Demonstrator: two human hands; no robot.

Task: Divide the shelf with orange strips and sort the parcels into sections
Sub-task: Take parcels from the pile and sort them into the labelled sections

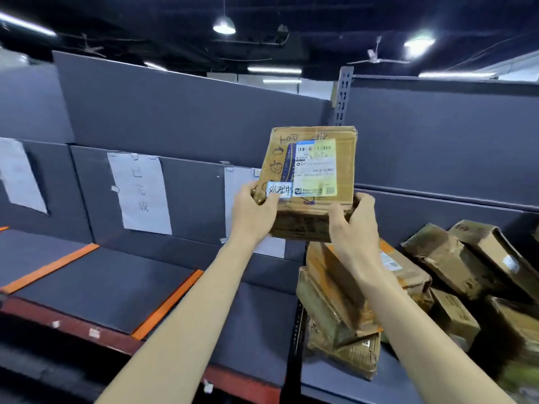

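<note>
Both bare forearms reach up from the bottom edge. Left hand [253, 212] and right hand [354, 228] clasp a cardboard box [310, 182] by its lower corners, lifted clear above the grey shelf [253, 322]. Two orange strips [167, 304] lie across the shelf (left side), and loose parcels [344, 313] pile at right.

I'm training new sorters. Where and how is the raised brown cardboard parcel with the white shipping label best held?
Probably as here: grip the brown cardboard parcel at its two lower corners, left hand from the left, right hand from the right. It is wide and flat-sided, tilted label-up, so corner holds keep the white shipping label readable.
</note>
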